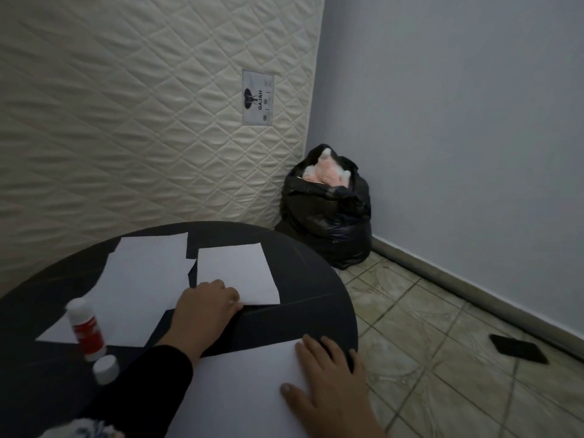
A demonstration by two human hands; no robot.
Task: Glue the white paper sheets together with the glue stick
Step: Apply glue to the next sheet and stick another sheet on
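**Round dark table, corner of a room: left hand on the far sheet, glue stick uncapped at the left**

Round dark table (300, 317) sits in a room corner, quilted mattress (126, 121) upright against the wall behind, black bin bag (328, 216) on the tiled floor beyond.

- Left hand (205, 311): reached forward, fingers curled down onto the near left corner of the small sheet (234, 273). Looks like a pinch or a drag at that corner; cannot tell whether the paper is actually gripped.
- Right hand (328, 390): flat, fingers spread, pressing the large near sheet (240, 390) at the table's near edge. Holds nothing.
- Glue stick (87, 330): red and white, standing tilted at the left, base on or just beside the near corner of the left-hand sheets (139, 279). Its white cap (106, 369) stands apart, just nearer the person.
- Key relation: small sheet lies ahead of the large one, long axis running away from the person, well apart from it with bare table between. Left hand is already on it; right hand is far nearer the large sheet.
- Judgement: next move is likely drawing the small sheet back toward the large sheet. Glue stick sits left of the left forearm, so the left hand is the nearer one for it
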